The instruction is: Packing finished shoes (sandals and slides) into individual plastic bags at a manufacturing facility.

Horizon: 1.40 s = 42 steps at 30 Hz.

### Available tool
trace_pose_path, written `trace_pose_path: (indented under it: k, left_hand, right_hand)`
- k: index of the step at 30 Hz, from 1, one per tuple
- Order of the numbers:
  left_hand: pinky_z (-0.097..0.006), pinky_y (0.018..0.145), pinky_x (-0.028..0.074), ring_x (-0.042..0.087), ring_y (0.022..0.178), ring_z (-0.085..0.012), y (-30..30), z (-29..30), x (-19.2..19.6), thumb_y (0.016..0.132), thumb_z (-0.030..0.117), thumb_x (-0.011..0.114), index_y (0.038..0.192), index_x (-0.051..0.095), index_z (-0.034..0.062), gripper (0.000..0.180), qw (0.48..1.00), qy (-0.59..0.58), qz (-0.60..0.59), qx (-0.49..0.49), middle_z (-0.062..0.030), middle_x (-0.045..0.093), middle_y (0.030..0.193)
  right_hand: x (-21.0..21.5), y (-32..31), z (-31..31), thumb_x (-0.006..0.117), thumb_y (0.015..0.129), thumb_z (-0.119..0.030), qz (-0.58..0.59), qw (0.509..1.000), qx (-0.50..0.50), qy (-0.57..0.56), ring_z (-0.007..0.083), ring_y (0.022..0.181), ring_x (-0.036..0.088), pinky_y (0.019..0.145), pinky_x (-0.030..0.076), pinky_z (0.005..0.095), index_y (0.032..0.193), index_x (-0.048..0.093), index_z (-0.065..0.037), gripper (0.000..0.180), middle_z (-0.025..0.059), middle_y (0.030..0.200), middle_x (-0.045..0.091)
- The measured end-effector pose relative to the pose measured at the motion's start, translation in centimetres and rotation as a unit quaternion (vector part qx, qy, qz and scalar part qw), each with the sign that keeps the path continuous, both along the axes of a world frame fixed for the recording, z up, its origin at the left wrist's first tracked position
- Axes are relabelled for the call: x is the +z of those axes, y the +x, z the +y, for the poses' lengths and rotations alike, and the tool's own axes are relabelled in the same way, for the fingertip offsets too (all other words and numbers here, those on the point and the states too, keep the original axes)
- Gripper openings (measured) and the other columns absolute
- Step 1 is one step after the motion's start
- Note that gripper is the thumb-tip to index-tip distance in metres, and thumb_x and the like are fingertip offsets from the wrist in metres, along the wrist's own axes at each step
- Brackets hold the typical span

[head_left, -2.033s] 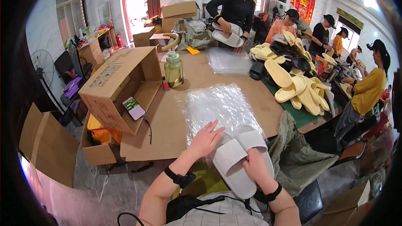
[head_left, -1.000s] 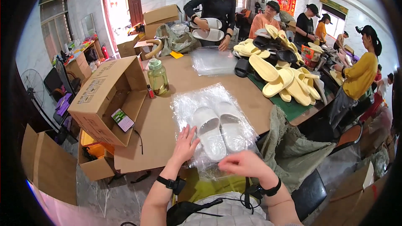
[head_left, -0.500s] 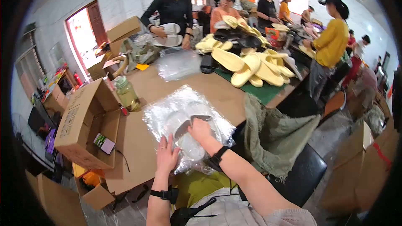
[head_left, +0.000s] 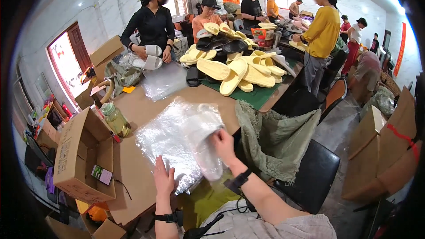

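Observation:
A pair of pale white slippers (head_left: 201,135), apparently inside a clear plastic bag, tilts up at the right side of a stack of shiny clear plastic bags (head_left: 157,139). My right hand (head_left: 222,146) is closed on the slippers at their right side, near the strap. Its fingertips are partly hidden. My left hand (head_left: 164,178) lies at the near edge of the stack, fingers stretched out and holding nothing.
An open cardboard box (head_left: 82,155) with a phone (head_left: 102,174) stands left, beside a glass jar (head_left: 116,120). Yellow slippers (head_left: 234,75) pile up at the back. A green sack (head_left: 276,144) hangs over a chair at right. Across the table, a person in black handles white slippers (head_left: 152,57).
My right hand has moved right, carrying the white slippers from the middle of the plastic stack to its right side and tilting them. My left hand has slid slightly left and down.

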<state>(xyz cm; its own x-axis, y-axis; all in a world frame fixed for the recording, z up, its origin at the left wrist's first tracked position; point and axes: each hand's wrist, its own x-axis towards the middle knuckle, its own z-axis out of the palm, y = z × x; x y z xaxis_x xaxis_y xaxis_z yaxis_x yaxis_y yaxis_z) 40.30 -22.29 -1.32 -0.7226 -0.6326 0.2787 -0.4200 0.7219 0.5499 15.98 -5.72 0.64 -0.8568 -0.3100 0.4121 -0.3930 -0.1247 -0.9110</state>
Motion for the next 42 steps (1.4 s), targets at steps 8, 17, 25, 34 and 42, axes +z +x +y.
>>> trace_pose_path:
  k: [8, 17, 25, 34, 42]
  left_hand:
    - [-0.049, 0.118, 0.025, 0.029, 0.144, -0.0438, 0.3, -0.4, -0.3, 0.098, 0.045, 0.053, 0.154, 0.022, -0.0024, 0.080, 0.999, -0.042, -0.002, -0.001, -0.0293, 0.031, 0.155]
    - [-0.050, 0.119, 0.023, 0.028, 0.145, -0.0434, -0.6, 0.0, -0.6, 0.096, 0.039, 0.059, 0.155, 0.020, -0.0005, 0.081, 0.998, -0.052, -0.020, -0.010, -0.0287, 0.029, 0.156]
    - [-0.050, 0.120, 0.022, 0.026, 0.146, -0.0424, -0.2, -0.4, -0.3, 0.095, 0.043, 0.060, 0.155, 0.021, -0.0003, 0.084, 0.996, -0.072, -0.051, -0.001, -0.0284, 0.028, 0.157]
    - [-0.052, 0.119, 0.022, 0.027, 0.145, -0.0462, -0.6, 0.2, 1.3, 0.089, 0.042, 0.065, 0.154, 0.024, -0.0026, 0.088, 0.997, -0.037, -0.066, 0.007, -0.0318, 0.028, 0.155]
    - [-0.053, 0.121, 0.016, 0.022, 0.148, -0.0449, -0.7, 0.1, 0.7, 0.089, 0.056, 0.060, 0.153, 0.026, -0.0030, 0.093, 0.997, -0.002, -0.077, -0.009, -0.0315, 0.026, 0.156]
  right_hand:
    - [-6.8, -9.2, 10.4, 0.052, 0.098, -0.045, -0.333, 0.786, -0.030, -0.520, 0.0298, 0.110, 0.057, 0.089, 0.051, 0.0457, 0.134, 0.052, -0.010, 0.050, 0.0104, 0.121, 0.059]
    - [-16.0, -14.7, 16.7, 0.053, 0.095, -0.034, -0.643, 0.546, -0.247, -0.477, 0.0150, 0.070, 0.047, 0.065, 0.044, 0.0334, 0.105, 0.054, -0.013, 0.023, -0.0010, 0.092, 0.054]
    - [-7.1, -10.6, 7.6, 0.059, 0.094, -0.009, -0.283, 0.883, -0.242, -0.287, 0.0102, 0.080, 0.049, 0.069, 0.041, 0.0267, 0.115, 0.054, -0.009, 0.022, -0.0003, 0.102, 0.053]
    - [0.5, -20.5, -3.7, 0.066, 0.089, -0.009, 0.015, 0.994, -0.107, 0.000, 0.0173, 0.086, 0.061, 0.078, 0.052, 0.0303, 0.112, 0.060, 0.002, 0.026, 0.0104, 0.107, 0.062]
    - [-0.3, -32.7, -8.6, 0.075, 0.085, -0.013, -0.325, 0.941, -0.075, -0.059, 0.0182, 0.064, 0.064, 0.047, 0.050, 0.0294, 0.145, 0.033, -0.001, 0.074, 0.0146, 0.102, 0.064]
